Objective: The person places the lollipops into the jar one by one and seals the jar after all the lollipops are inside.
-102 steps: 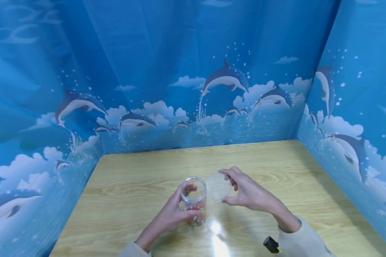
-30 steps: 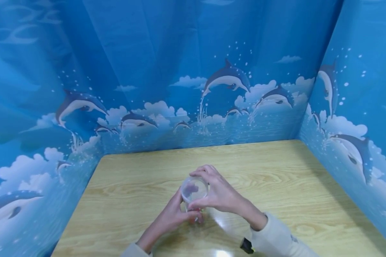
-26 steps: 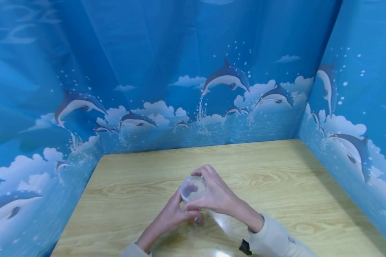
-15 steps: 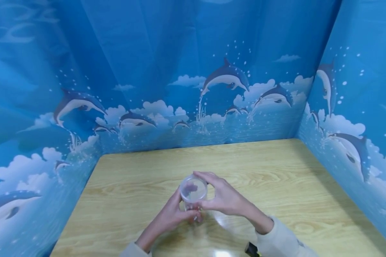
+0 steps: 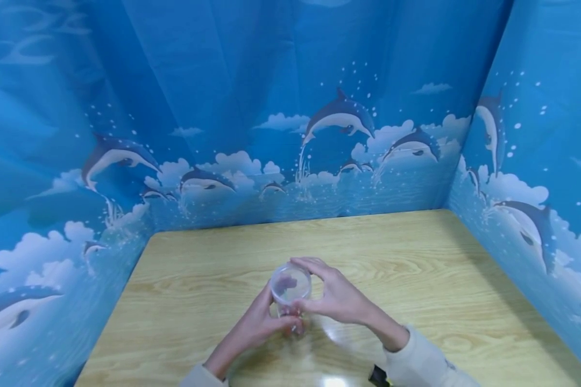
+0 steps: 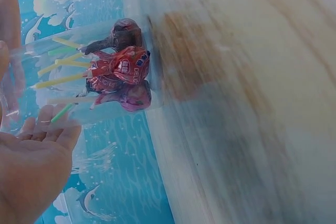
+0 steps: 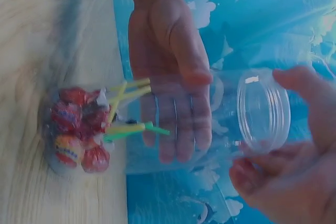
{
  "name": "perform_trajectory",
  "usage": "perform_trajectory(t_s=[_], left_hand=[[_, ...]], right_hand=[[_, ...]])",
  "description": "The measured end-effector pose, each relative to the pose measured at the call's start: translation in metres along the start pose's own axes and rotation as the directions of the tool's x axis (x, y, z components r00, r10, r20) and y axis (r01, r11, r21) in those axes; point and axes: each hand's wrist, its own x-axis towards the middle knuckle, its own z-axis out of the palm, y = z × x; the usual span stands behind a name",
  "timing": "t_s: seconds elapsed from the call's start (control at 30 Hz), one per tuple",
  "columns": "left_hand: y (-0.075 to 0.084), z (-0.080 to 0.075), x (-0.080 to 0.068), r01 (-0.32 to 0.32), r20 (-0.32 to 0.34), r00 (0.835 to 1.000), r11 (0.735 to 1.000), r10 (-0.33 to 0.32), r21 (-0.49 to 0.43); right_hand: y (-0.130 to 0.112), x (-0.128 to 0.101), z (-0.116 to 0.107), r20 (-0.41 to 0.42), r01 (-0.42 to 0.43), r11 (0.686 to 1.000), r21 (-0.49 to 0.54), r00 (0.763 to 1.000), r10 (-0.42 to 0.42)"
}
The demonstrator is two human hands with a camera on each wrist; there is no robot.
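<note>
Our left hand gripped the clear jar of lollipops, upright on the table. Our right hand pinched the lid on its mouth; we judged it seated, tightening unfinished.

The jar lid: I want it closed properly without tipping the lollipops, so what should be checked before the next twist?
1. Jar upright on the table: ok.
2. Left hand holds the jar's body: ok.
3. Right hand fingers grip the lid rim: ok.
4. Lid sits over the jar's mouth: ok.
5. Lid level and threads caught: cannot tell.
6. Lollipops and their sticks below the mouth, away from the lid: ok.
</note>
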Motion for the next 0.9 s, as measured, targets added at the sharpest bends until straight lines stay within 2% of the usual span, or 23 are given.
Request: perform_trajectory(t_s=[0.13, 0.2, 0.3, 0.43, 0.53, 0.6, 0.7, 0.9], left_hand=[[-0.0002, -0.0001, 0.0004, 0.001, -0.009, 1.000, 1.000, -0.001, 0.000], [-0.0008, -0.0003, 0.0004, -0.002, -0.011, 1.000, 1.000, 0.002, -0.001], [-0.0020, -0.0007, 0.0001, -0.003, -0.004, 1.000, 1.000, 0.003, 0.002], [-0.0027, -0.0006, 0.0009, -0.004, 0.004, 1.000, 1.000, 0.004, -0.009], [-0.0022, -0.0001, 0.0019, 0.003, -0.003, 1.000, 1.000, -0.003, -0.007], [-0.0024, 0.0002, 0.0020, 0.007, -0.007, 1.000, 1.000, -0.007, 0.006], [-0.0031, 0.0002, 0.0016, 0.012, -0.002, 1.000, 1.000, -0.012, 0.009], [-0.0021, -0.0008, 0.0026, 0.010, 0.002, 1.000, 1.000, -0.010, -0.008]], right_hand=[[0.0018, 0.0014, 0.0038, -0.056, -0.051, 0.998, 0.024, 0.997, 0.052], [0.0029, 0.0012, 0.0045, -0.032, -0.068, 0.996, 0.063, 0.997, 0.070], [0.0036, 0.0001, 0.0031, 0.027, -0.048, 0.993, 0.107, 0.999, 0.046], [0.0041, 0.0010, 0.0037, -0.008, -0.011, 0.998, 0.058, 1.000, 0.012], [0.0042, 0.0019, 0.0050, -0.040, -0.046, 0.999, 0.017, 0.998, 0.047], [0.0050, 0.0017, 0.0039, 0.006, -0.067, 0.997, 0.046, 0.998, 0.067], [0.0074, 0.0006, 0.0010, 0.056, -0.060, 0.991, 0.119, 0.997, 0.054], [0.0071, 0.0017, 0.0024, -0.038, -0.050, 0.996, 0.075, 0.998, 0.053]])
